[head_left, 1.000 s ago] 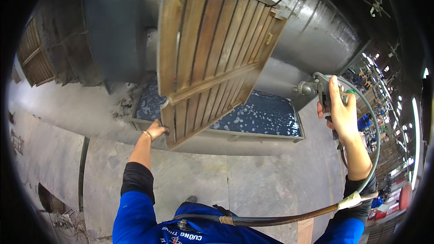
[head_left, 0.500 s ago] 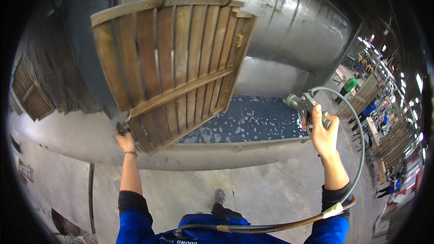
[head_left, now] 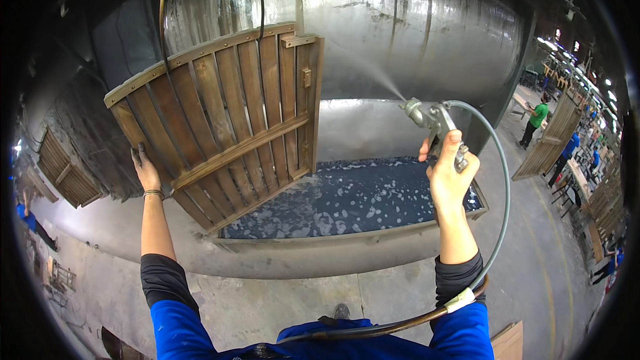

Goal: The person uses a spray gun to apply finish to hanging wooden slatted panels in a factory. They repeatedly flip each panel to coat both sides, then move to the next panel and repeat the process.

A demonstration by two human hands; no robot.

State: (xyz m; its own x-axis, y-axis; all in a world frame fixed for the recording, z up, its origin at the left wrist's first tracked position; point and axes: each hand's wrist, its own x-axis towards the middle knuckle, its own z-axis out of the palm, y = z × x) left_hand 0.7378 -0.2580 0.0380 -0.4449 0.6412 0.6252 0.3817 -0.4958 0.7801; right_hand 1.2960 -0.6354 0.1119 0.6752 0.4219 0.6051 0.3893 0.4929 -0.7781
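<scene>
A brown slatted wooden panel (head_left: 200, 113) with a curved top rail hangs tilted from two thin lines. At its left edge my left hand (head_left: 148, 173) rests with fingers stretched upward against the wood, their tips dark. My right hand (head_left: 453, 173) is wrapped around a metal spray gun (head_left: 433, 120). A pale mist leaves the nozzle toward the upper left, to the right of the panel. From the gun a grey hose (head_left: 505, 180) loops down along my right forearm and across my waist.
Behind the panel stands a stained metal booth wall (head_left: 413, 33). Below lies a trough (head_left: 373, 235) of dark liquid with pale foam patches. More slatted panels stand at the left (head_left: 67, 167) and right (head_left: 553, 137). A person in green (head_left: 537, 117) is farther off at right.
My left hand has moved up from the panel's lower corner to its left edge. The panel sits lower and farther left in view. Mist now comes from the spray gun.
</scene>
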